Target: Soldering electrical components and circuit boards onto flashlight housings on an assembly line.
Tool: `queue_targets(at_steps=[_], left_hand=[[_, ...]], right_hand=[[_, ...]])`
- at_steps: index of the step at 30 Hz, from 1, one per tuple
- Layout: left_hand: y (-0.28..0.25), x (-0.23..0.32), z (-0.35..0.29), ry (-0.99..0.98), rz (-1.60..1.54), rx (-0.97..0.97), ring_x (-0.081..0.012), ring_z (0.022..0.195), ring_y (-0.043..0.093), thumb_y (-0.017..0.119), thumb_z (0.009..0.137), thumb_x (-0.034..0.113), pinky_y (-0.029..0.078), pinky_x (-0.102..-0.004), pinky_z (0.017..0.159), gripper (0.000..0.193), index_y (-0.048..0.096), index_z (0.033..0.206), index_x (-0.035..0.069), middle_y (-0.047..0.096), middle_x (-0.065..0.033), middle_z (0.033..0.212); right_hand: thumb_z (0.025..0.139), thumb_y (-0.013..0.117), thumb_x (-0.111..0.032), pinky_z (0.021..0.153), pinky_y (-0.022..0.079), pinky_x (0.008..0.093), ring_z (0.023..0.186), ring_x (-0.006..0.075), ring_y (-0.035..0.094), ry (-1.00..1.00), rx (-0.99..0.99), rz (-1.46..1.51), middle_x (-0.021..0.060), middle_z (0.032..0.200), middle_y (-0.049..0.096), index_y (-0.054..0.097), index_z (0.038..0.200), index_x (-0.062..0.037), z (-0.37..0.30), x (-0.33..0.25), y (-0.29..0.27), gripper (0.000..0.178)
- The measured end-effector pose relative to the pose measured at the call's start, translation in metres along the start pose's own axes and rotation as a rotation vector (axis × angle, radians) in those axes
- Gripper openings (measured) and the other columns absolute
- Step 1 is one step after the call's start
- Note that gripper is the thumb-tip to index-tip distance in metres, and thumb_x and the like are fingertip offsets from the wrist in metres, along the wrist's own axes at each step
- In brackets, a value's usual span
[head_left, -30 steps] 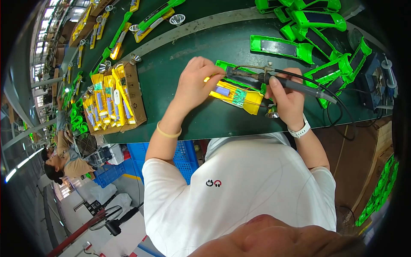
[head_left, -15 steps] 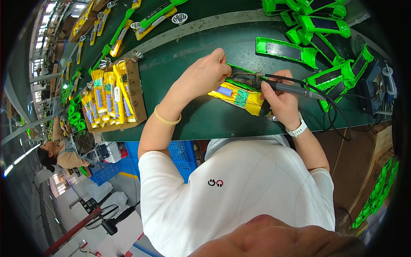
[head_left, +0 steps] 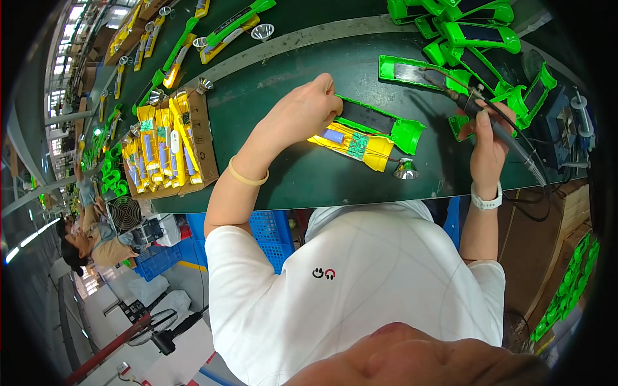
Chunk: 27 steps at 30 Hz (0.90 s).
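My left hand (head_left: 308,108) is closed, fingertips pinched at the left end of a green lamp housing (head_left: 407,134) with a dark panel; what they grip is hidden. Just below that housing lies a yellow housing (head_left: 374,153) with a purple battery cell and a green circuit board. Thin wires run from it to a silver reflector cup (head_left: 405,169) on the table. My right hand (head_left: 489,141) is wrapped round a soldering iron (head_left: 515,147), raised to the right of the housings. A thin feed tube and a black cable run along the iron.
A cardboard box (head_left: 207,138) of yellow housings stands at left. Several green housings (head_left: 483,35) are piled at far right, near a blue soldering station (head_left: 557,125) with a solder spool. More lamp parts line the far side; a person (head_left: 106,238) works at left.
My right hand has moved right with the soldering iron, away from the housings, uncovering the green housing's panel and right end. My left hand has barely moved.
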<state>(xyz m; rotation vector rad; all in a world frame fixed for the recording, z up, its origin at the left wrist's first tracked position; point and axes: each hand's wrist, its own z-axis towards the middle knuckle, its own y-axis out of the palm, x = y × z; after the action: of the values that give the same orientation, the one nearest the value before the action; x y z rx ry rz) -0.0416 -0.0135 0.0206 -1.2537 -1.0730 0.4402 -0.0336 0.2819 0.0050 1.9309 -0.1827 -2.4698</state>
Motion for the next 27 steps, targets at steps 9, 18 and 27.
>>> queue_targets(at_steps=[9,18,27], left_hand=[[-0.002,0.001,0.001,-0.001,-0.008,-0.007,-0.0253,0.072,0.053,0.063,0.069,0.003,0.045,-0.0328,0.064,0.006,0.063,0.076,0.003,0.047,-0.0094,0.082],[-0.001,-0.009,0.004,0.061,-0.021,-0.023,-0.0243,0.073,0.054,0.064,0.071,0.008,0.046,-0.0327,0.064,0.008,0.064,0.078,0.005,0.049,-0.0087,0.082],[-0.008,-0.018,-0.004,0.279,-0.086,0.286,-0.0274,0.099,0.052,0.065,0.067,0.01,0.042,-0.0368,0.086,0.019,0.061,0.085,0.006,0.056,-0.0087,0.101]], right_hand=[[0.085,0.058,-0.008,0.057,0.046,0.0237,0.067,0.0122,0.055,-0.002,-0.062,-0.023,0.0078,0.092,0.054,0.045,0.104,-0.0023,0.004,-0.008,-0.002,0.023],[0.09,0.054,-0.024,0.081,0.046,0.0282,0.088,0.0137,0.052,0.154,-0.167,-0.186,0.0071,0.097,0.051,0.043,0.111,-0.0043,0.029,-0.005,-0.018,0.031],[0.091,0.051,-0.03,0.078,0.05,0.0295,0.095,0.0171,0.054,0.148,-0.136,-0.137,0.01,0.106,0.051,0.04,0.115,-0.0045,0.019,0.002,0.008,0.037]])
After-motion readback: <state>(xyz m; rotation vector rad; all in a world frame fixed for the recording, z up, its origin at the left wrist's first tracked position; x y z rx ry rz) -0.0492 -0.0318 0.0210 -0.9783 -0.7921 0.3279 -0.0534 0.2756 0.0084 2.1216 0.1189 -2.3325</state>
